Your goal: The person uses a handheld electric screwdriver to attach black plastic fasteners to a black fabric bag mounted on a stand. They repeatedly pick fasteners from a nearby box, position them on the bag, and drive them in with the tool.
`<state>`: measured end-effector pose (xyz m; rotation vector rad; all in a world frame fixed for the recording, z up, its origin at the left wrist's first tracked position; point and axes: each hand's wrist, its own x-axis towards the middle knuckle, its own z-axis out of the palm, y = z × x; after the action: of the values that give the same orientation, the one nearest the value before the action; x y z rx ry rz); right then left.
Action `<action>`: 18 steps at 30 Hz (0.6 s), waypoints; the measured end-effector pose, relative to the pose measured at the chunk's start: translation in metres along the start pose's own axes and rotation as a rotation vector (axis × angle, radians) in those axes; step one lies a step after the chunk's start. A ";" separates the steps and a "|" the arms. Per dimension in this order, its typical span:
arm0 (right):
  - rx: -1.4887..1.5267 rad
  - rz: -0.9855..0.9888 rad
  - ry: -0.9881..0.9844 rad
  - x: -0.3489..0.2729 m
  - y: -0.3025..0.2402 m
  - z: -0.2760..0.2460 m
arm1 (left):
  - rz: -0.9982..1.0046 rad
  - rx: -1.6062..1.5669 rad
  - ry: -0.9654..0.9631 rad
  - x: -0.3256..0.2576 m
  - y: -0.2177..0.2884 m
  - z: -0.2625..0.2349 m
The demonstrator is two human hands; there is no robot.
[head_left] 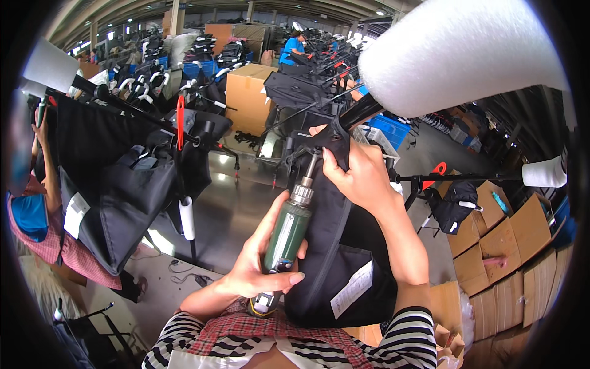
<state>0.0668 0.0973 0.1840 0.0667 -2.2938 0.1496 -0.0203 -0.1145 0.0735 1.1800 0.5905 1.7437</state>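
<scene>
A green electric screwdriver [289, 230] lies in my left hand [261, 258], its fingers wrapped round the body. The tool tilts up and to the right, and its metal tip meets black fabric near a frame joint. Beside that tip my right hand [362, 175] pinches the black fabric [340, 144] against the black tube [357, 114]. The fastener under the tip is too small to make out. Below hangs the black fabric seat [326, 264] with a white label [352, 289]. White foam wrap [455, 58] covers the upper end of the tube.
Another black fabric frame [117, 190] with a red strap [180, 123] hangs at the left, near a co-worker [43, 215]. Cardboard boxes [501, 246] stand at the right, and a tall carton [246, 92] stands ahead. Farther back is a person in blue [291, 48].
</scene>
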 end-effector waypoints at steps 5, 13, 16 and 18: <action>0.006 -0.033 0.040 -0.002 0.001 0.003 | -0.026 -0.161 -0.001 0.004 -0.006 0.006; 0.059 -0.053 0.080 -0.005 0.000 -0.001 | -0.056 -0.552 -0.095 0.008 -0.017 0.011; 0.154 0.011 0.010 -0.005 -0.013 -0.012 | -0.114 -0.951 -0.170 -0.005 -0.027 -0.008; 0.239 -0.001 0.025 -0.022 -0.016 -0.032 | -0.106 -1.093 -0.403 -0.009 -0.031 -0.032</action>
<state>0.1068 0.0856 0.1895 0.1874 -2.2417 0.4210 -0.0355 -0.1046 0.0320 0.6328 -0.5080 1.3309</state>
